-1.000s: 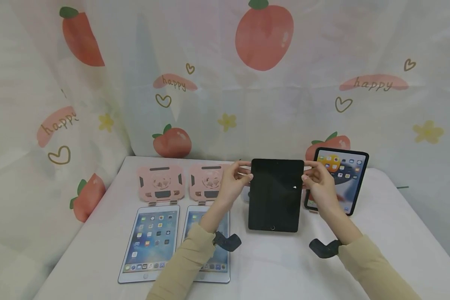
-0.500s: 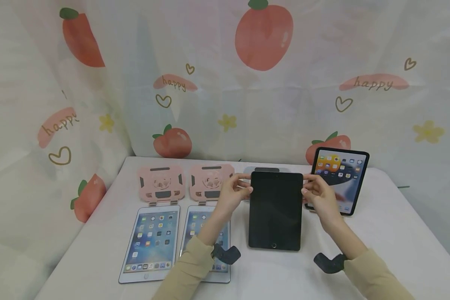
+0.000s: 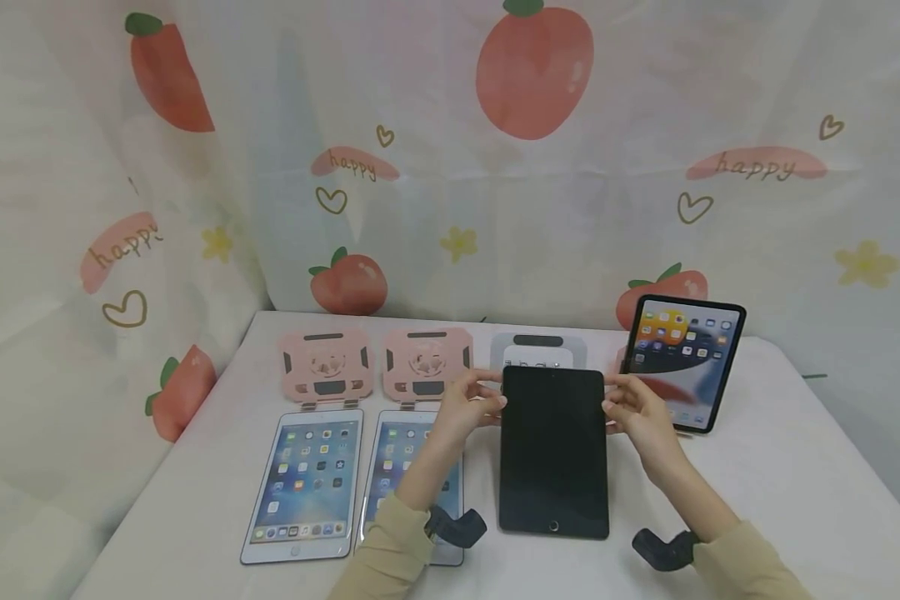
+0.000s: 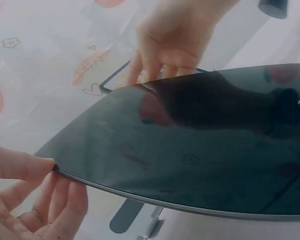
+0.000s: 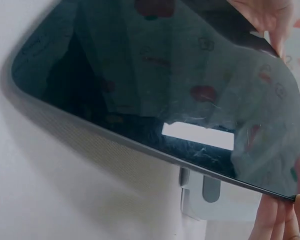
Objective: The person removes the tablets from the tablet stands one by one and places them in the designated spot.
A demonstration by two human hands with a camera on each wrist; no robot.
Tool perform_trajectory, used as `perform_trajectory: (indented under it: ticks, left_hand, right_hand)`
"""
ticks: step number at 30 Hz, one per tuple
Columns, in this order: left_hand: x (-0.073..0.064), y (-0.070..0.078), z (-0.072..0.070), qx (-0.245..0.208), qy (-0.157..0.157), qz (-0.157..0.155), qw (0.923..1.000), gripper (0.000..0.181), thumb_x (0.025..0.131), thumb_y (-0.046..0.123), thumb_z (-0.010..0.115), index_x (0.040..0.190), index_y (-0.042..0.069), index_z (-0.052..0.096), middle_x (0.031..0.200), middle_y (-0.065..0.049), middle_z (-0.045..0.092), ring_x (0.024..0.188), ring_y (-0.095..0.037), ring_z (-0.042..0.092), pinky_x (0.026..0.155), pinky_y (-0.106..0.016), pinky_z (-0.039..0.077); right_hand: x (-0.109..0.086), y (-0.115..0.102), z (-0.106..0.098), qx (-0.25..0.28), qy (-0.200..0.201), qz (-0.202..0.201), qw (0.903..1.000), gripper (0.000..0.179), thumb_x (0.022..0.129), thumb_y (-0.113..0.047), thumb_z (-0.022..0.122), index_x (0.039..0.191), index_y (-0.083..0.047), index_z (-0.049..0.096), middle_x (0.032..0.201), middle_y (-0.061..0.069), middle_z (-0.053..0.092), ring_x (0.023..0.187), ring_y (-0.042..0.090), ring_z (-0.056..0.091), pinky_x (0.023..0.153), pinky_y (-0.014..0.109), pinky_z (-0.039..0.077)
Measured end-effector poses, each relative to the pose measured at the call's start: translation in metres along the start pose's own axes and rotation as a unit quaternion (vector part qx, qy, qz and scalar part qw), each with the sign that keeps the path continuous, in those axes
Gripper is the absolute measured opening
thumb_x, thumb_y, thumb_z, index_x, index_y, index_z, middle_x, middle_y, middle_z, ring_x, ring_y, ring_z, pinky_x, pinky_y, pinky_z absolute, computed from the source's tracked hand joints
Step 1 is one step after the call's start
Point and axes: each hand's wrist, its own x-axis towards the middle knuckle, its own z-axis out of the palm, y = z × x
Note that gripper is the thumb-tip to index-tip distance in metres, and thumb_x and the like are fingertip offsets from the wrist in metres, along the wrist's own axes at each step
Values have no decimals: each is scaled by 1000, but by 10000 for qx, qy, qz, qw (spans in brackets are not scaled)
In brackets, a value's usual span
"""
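Note:
A black tablet with a dark screen (image 3: 553,454) is held in front of me, its home button at the lower end. My left hand (image 3: 461,412) pinches its upper left edge, thumb on the front and fingers behind. On the upper right edge my right hand (image 3: 640,417) pinches it the same way. The right wrist view shows the tablet's lower edge close over the white cloth, with a shadow under it; contact there I cannot tell. Behind it stands a grey-blue tablet stand (image 3: 538,342), its lower part hidden by the tablet.
Two white tablets with lit screens, one left (image 3: 303,483) and one nearer the middle (image 3: 412,450), lie below two pink stands, an outer (image 3: 328,367) and an inner (image 3: 427,362). A black-framed tablet (image 3: 682,362) leans upright at the back right. A fruit-print curtain (image 3: 540,233) hangs behind.
Both hands have brought the black tablet down and toward me, uncovering the top of the grey-blue stand. The other tablets and stands keep their places.

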Motion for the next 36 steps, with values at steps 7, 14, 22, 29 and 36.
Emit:
perform_trajectory:
  ticks: [7,14,22,29,36]
  left_hand:
    - [-1,-5,-2,16,-43,-247,9997,33,83,1,66,116,7,63,83,-2,60,66,-12,63,72,-34,59]
    - [0,-11,-5,-79,-200,-429,9988,34,83,-2,64,116,3,61,77,0,59,65,-12,61,69,-35,59]
    - [3,-19,-7,-33,-431,-531,9977,37,81,-6,64,117,2,59,72,-1,61,61,-13,64,65,-34,59]
    - [1,-21,-6,30,-480,-613,9970,38,81,-6,63,117,3,58,75,-2,63,62,-13,64,65,-32,59]
    - [3,-27,-7,538,-422,-805,9944,36,79,-6,62,114,4,59,78,-5,64,63,-12,64,63,-31,58]
  right_hand:
    - [-3,6,-1,135,-202,149,9996,38,96,-2,49,132,6,40,81,-15,55,74,3,58,67,25,54]
    - [-2,14,-2,389,-324,193,9985,28,94,-2,51,122,-2,48,80,-13,56,72,3,60,66,25,55]
    - [-5,27,-5,861,-556,471,9936,28,95,-3,52,112,-25,55,81,-12,57,74,5,59,67,25,53]
    - [-6,31,-7,697,-744,647,9927,27,95,-5,53,117,-21,52,83,-12,57,75,7,61,70,27,54]
    - [-5,38,-8,600,-1116,1030,9866,28,94,-9,54,120,-17,49,81,-13,61,76,7,61,74,28,54]
